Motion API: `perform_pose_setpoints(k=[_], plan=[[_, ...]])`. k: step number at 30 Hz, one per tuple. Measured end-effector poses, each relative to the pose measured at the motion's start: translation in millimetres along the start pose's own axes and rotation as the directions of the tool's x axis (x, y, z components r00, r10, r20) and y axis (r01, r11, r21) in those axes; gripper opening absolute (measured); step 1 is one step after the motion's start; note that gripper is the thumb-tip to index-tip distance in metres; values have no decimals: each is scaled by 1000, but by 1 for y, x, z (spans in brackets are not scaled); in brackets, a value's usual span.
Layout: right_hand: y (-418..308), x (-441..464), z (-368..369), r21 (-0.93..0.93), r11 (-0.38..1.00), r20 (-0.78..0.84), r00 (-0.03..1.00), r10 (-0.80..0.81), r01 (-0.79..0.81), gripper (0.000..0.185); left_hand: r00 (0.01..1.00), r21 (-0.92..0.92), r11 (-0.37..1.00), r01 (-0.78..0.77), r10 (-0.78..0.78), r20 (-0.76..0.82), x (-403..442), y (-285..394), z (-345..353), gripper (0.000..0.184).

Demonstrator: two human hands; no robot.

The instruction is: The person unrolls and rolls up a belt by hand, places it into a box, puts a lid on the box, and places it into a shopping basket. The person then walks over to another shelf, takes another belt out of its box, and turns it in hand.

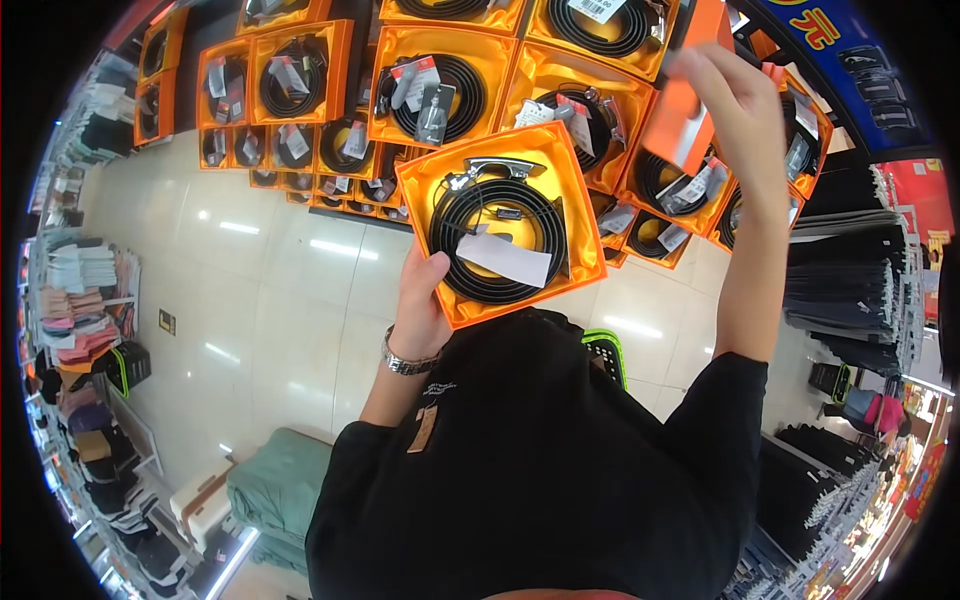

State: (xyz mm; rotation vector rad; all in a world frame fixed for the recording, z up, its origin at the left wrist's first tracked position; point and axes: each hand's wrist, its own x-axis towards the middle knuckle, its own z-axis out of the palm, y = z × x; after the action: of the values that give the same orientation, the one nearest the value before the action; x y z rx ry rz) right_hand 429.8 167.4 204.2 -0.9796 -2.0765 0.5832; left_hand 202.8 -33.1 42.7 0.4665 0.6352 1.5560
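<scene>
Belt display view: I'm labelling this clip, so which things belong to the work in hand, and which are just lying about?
In hand:
- left hand, holding the open orange box
- coiled black belt and white tag inside
- right hand, blurred, at an orange box piece

Lying about:
- other boxed belts
- folded clothes
- hanging dark clothes
- green bundle

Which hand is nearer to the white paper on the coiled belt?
Left: the left hand grips the open box, thumb beside the paper. The right hand is up and right, at orange cardboard.
</scene>
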Motion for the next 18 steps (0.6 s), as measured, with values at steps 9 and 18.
perform_pose_setpoints(k=[9, 18], plan=[[-47, -84, -33, 567, 819, -213, 976, 48, 84, 30, 1000, 39, 999, 24, -24, 1, -1, -6, -4, 57], [-5, -139, 24, 996, 91, -46, 944, 326, 17, 76, 997, 58, 997, 51, -54, 56, 7, -12, 0, 62]])
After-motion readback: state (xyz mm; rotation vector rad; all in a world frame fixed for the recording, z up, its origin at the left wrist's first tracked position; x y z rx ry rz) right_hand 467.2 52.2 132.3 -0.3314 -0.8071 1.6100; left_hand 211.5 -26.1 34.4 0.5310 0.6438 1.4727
